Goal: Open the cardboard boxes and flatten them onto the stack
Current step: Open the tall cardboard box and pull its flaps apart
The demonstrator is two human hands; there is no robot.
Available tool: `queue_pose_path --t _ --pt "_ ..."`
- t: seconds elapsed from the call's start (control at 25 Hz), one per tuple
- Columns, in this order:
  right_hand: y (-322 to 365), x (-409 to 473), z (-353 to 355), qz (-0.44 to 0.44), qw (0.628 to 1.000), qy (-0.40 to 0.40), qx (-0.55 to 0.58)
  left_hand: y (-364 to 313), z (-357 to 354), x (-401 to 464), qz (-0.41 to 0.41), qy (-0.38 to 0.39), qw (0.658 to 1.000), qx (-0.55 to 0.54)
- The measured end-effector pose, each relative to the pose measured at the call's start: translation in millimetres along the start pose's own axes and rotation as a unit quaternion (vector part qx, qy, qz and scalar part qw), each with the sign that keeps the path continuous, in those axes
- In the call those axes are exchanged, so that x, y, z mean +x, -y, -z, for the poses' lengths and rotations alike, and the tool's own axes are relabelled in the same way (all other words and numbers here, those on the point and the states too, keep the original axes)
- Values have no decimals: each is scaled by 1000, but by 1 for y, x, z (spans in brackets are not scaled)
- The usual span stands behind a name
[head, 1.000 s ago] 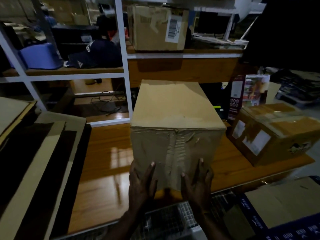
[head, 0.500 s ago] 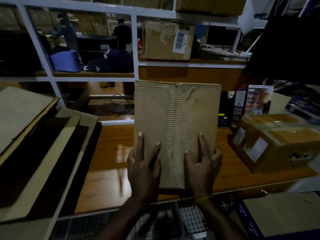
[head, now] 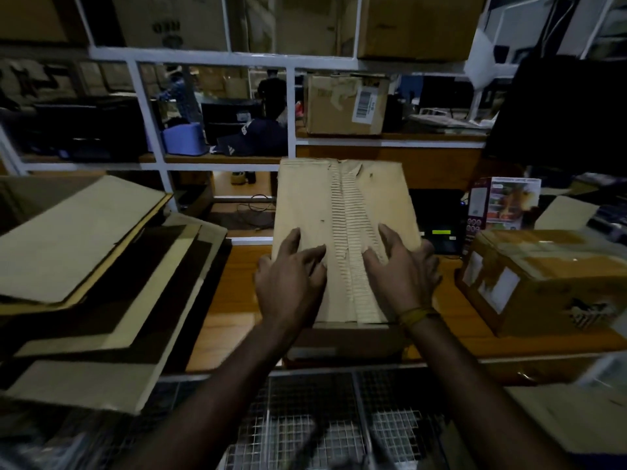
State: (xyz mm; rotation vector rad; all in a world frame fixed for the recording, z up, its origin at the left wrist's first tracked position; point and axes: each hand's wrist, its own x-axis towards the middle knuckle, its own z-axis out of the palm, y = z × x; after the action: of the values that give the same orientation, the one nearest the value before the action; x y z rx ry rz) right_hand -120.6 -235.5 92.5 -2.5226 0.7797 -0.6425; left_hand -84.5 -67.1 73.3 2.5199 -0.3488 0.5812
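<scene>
A tall brown cardboard box [head: 346,205] stands in the middle of the wooden table [head: 234,300]. The face turned up toward me has a torn, ribbed strip along its centre seam. My left hand [head: 291,283] lies on that face left of the seam, fingers spread. My right hand [head: 402,276] lies on it right of the seam, fingers spread and curled toward the seam. Neither hand grips anything. A stack of flattened cardboard [head: 88,276] fills the left side of the table.
A second taped box [head: 543,279] sits at the right of the table, with a printed retail carton [head: 502,205] behind it. White shelving [head: 291,106] with another box [head: 346,103] stands behind. A wire mesh rack [head: 339,418] is below the table's front edge.
The box was tipped so its seamed end faces up toward me. Both hands slid from its lower edge up onto that face, either side of the seam.
</scene>
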Motion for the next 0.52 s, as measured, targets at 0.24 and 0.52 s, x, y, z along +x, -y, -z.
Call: queue_pose_path --t 0.24,0.52 --pt "7 24 -21 57 987 89 -124 -1 -16 60 6 103 994 45" --pt "15 40 -23 70 978 137 -142 -5 -14 82 -49 201 972 108"
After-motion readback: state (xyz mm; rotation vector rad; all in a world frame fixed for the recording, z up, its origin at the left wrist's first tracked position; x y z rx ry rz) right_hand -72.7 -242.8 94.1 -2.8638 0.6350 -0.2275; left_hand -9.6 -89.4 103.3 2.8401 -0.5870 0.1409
